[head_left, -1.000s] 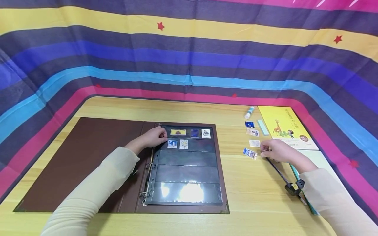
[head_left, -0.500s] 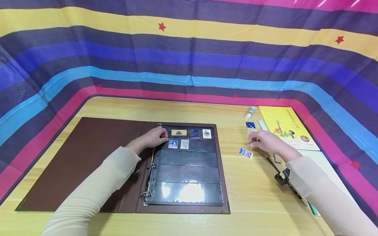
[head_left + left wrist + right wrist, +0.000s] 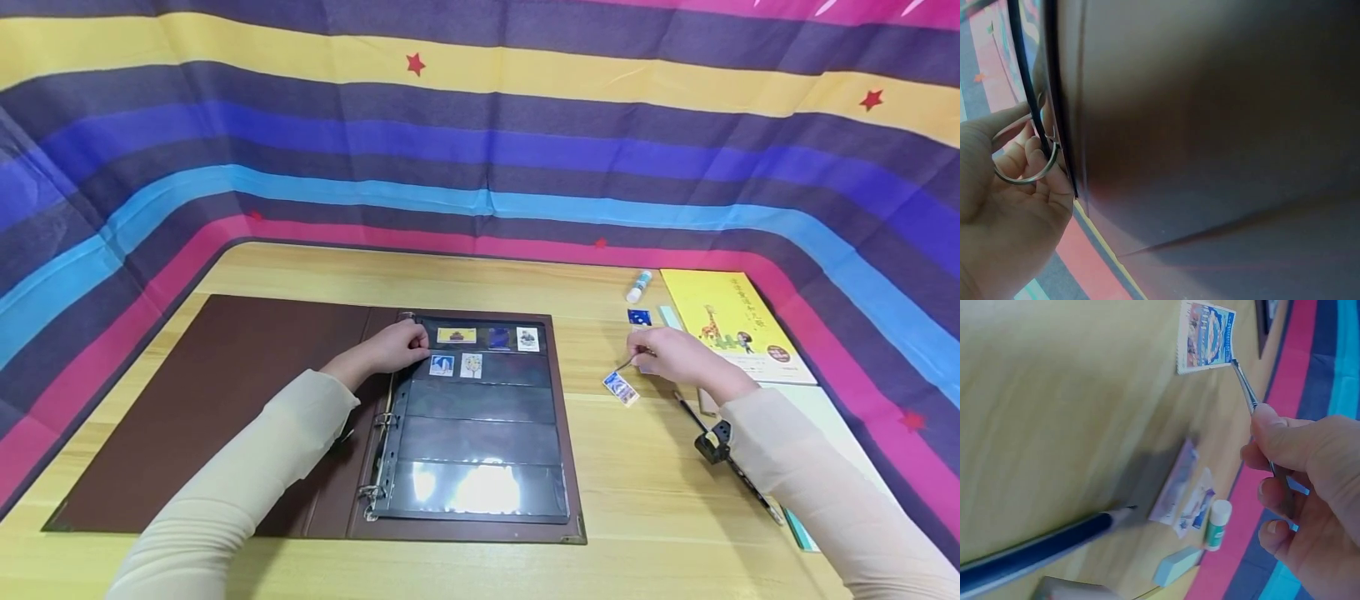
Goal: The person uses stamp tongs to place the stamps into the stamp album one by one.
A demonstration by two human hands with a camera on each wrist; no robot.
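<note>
An open brown ring binder [image 3: 247, 400] lies flat, a black stamp page [image 3: 476, 437] on its rings. Several stamps sit in that page's top two rows. My left hand [image 3: 393, 346] pinches the page's inner edge by the top ring; in the left wrist view its fingers lie around the metal ring [image 3: 1029, 181]. Right of the binder, my right hand [image 3: 671, 358] grips tweezers [image 3: 1246, 387] between thumb and fingers. Their tips meet a corner of a blue-and-white stamp [image 3: 1210, 334], which appears tilted in the head view.
Loose stamps, one dark blue [image 3: 640, 317], lie beyond the right hand, near a glue stick [image 3: 639, 286] and a pale green block [image 3: 669, 317]. A yellow booklet [image 3: 727, 317] is at the right. Below the right wrist lies a pencil [image 3: 1041, 550]. A striped cloth [image 3: 480, 150] surrounds the table.
My right hand has moved left and slightly away from me with the tweezers; the blue-and-white stamp has shifted left and turned. My left hand stays at the page edge.
</note>
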